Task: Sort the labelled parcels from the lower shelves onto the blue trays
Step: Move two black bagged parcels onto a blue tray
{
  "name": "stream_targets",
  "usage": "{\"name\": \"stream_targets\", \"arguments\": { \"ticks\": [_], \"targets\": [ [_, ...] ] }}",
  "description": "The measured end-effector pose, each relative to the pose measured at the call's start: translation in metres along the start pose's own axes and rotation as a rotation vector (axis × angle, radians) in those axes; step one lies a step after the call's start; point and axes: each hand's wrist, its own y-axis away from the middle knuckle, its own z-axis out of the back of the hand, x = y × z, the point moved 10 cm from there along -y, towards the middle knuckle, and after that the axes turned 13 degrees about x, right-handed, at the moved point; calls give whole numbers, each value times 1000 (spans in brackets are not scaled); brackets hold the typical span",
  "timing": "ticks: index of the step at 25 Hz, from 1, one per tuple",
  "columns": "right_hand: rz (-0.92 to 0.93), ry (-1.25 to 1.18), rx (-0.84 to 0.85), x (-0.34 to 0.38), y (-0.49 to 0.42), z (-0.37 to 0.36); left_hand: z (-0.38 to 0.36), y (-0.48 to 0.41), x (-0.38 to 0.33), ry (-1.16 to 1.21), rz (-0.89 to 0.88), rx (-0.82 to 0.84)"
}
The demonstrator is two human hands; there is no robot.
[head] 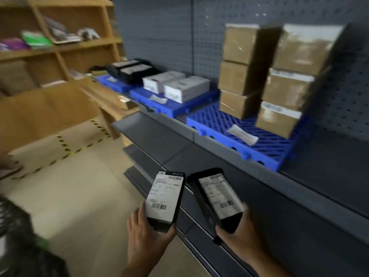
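Observation:
My left hand [146,234] grips a black parcel [164,197] with a white barcode label, held upright by its lower end. My right hand [238,233] grips a second black labelled parcel [216,198], tilted to the left. Both are in front of the grey shelf unit, below the shelf with three blue trays. The near blue tray [265,145] carries two stacks of brown boxes [239,70]. The middle blue tray [179,106] holds white boxes [186,87]. The far blue tray [111,81] holds black parcels [129,68].
A grey shelf edge [235,154] juts out above my hands, with lower grey shelves [199,246] beside them. Wooden shelving [60,47] with mixed items stands at the left. A brown cardboard surface [50,108] and yellow-black floor tape [63,144] lie beyond. A dark object [24,246] sits at the bottom left.

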Motion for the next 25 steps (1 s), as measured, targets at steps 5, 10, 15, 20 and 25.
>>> {"name": "stream_targets", "arguments": {
  "ticks": [5, 10, 15, 20, 25],
  "targets": [
    [193, 89, 40, 130, -6, -44, 100, 8, 78, 75, 276, -141],
    [409, 197, 5, 269, 6, -84, 192, -4, 137, 76, 363, -327],
    [495, 237, -52, 373, -5, -110, 252, -51, 180, 76, 339, -444],
    [503, 257, -124, 439, -33, -118, 281, -120, 205, 76, 292, -433],
    [516, 229, -197, 504, -75, -117, 296, -196, 213, 120, 252, -442]
  ]
}}
